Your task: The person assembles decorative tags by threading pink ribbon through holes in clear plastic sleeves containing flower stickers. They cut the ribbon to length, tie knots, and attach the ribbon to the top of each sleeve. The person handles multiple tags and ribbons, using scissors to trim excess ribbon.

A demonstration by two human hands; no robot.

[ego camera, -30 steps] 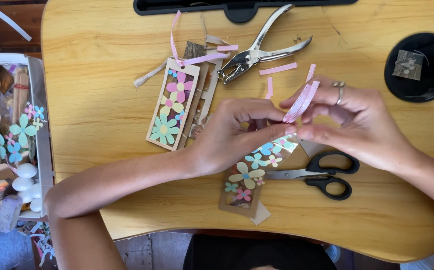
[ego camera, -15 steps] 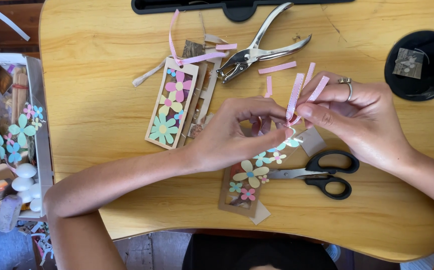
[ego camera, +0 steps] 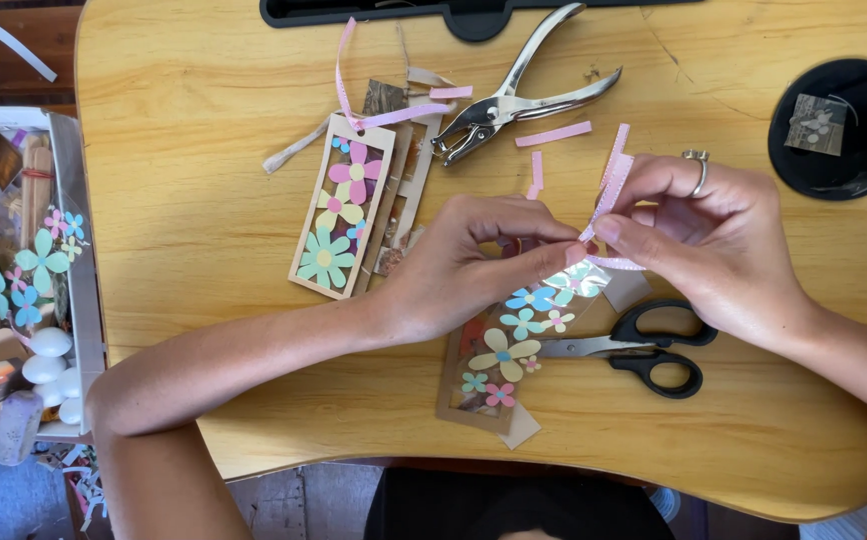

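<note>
Two hands tying ribbon on a flower bookmark

Both hands work at the top end of one flower bookmark [ego camera: 514, 345] lying on the wooden table [ego camera: 194, 120]. Left hand [ego camera: 474, 265] pinches the bookmark's clear upper end between thumb and fingertips. Right hand [ego camera: 699, 235] is closed on a pink ribbon [ego camera: 612, 185], its ends standing up from the pinch. Judged step: knotting the ribbon through the top; the next move calls for a steady pull without creasing the film.

Count: one finished bookmark [ego camera: 344, 215] with ribbon, atop a few others; one hole punch [ego camera: 519, 95]; one pair of black scissors [ego camera: 644, 345]; several loose ribbon scraps [ego camera: 554, 133].
</note>
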